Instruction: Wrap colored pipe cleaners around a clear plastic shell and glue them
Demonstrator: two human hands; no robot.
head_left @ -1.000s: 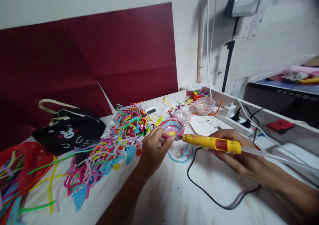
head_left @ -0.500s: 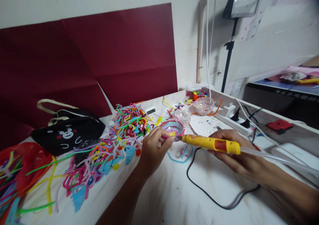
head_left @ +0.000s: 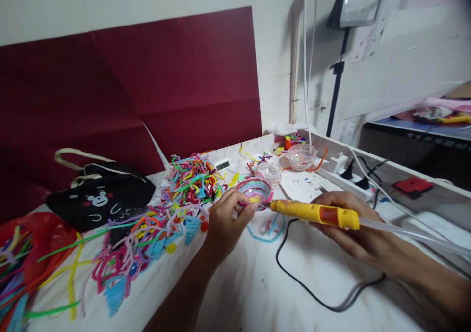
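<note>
A small round bowl (head_left: 259, 187) wrapped in pink, red and blue-grey strands is pinched at its near left rim by my left hand (head_left: 228, 219). Yellow shows inside it, by my fingertips. My right hand (head_left: 349, 234) is closed round a yellow glue gun (head_left: 305, 211), with a clear glue stick (head_left: 405, 234) coming out of its back end. The gun's dark nozzle points left and is at the bowl's right near rim; whether they touch cannot be told. A light blue strand ring (head_left: 267, 236) lies on the table just below the bowl.
Colourful pipe cleaners (head_left: 191, 180) are heaped on the left, beside a black bag (head_left: 106, 190) and a red plastic bag (head_left: 47, 239). Clear bowls (head_left: 301, 156) stand behind. At the right is a power strip (head_left: 353, 182); a black cable (head_left: 312, 295) curves across the front.
The glue gun and my right hand have shifted very slightly to the right. My left hand still holds the bowl in nearly the same place.
</note>
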